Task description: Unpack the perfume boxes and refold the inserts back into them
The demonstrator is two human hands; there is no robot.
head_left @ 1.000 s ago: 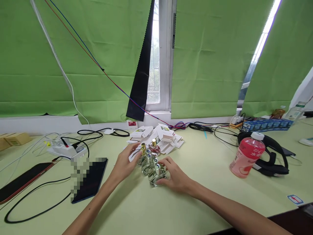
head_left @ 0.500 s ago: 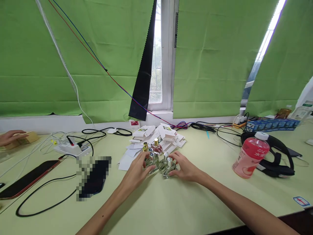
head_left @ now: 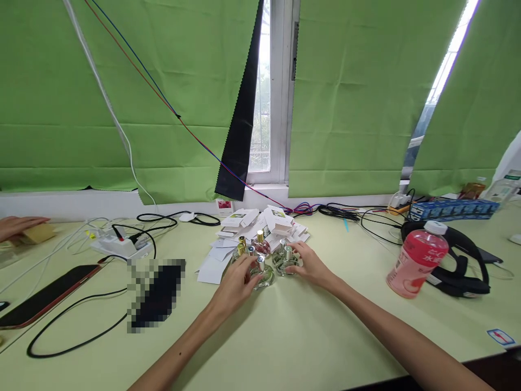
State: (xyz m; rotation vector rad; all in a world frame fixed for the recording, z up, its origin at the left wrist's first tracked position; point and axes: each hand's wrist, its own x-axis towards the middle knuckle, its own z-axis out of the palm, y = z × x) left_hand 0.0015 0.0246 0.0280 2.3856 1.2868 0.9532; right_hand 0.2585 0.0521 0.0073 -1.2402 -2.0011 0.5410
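Several small glass perfume bottles stand close together at mid-table. My left hand has its thumb and fingers around a silver-capped perfume bottle at the front of the group. My right hand grips the side of another silver-capped perfume bottle, with one more right behind it. Between and behind my hands is a reddish perfume bottle with a gold cap. Gold caps of other bottles rise beyond my left fingers, which partly hide the glass below.
Behind the bottles lies a heap of white cartons. To the right are a pink drink bottle and a black headset. Leftward lie a phone, a power strip and cables. Another person's hand touches a yellowish box.
My right hand and its bottles have shifted away from me and slightly right. My left hand's bottle has come slightly nearer and right. The other person's hand has moved a little left.
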